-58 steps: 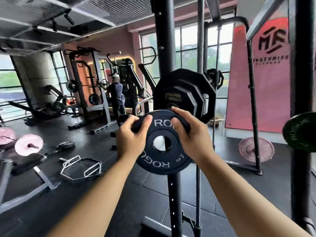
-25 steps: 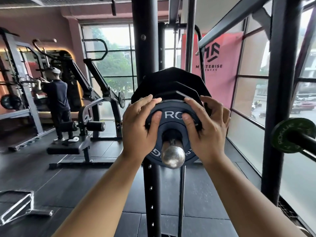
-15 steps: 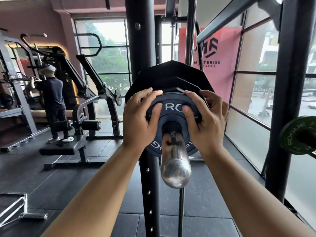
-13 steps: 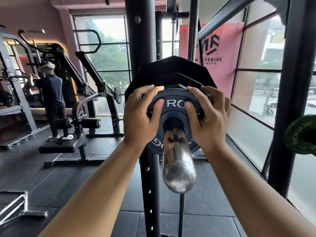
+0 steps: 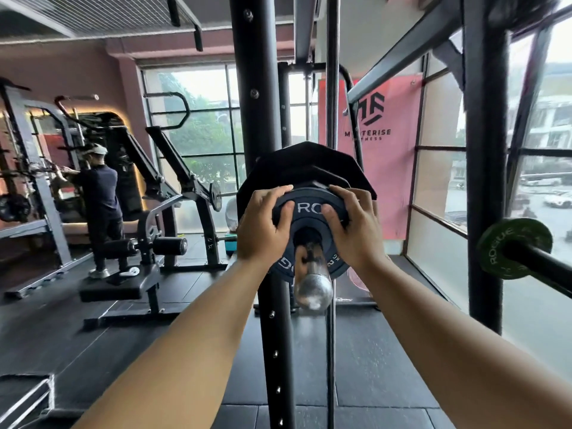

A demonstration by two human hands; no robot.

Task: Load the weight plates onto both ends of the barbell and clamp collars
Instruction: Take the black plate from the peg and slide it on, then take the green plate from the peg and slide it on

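Note:
A small dark round plate with white lettering sits on the chrome barbell sleeve, which points toward me. My left hand grips the plate's left edge, thumb on its face. My right hand grips its right edge the same way. Right behind it are larger black angular plates on the same sleeve. Whether the small plate touches them is hidden by my fingers. No collar is in view.
A black rack upright stands just behind the sleeve, another upright to the right. A green plate sits on a black peg at right. A person stands at machines to the left, beside a bench.
The small plate went from held in the air onto the sleeve, then slid along it toward the big plates. Both hands kept their hold; my view turned right.

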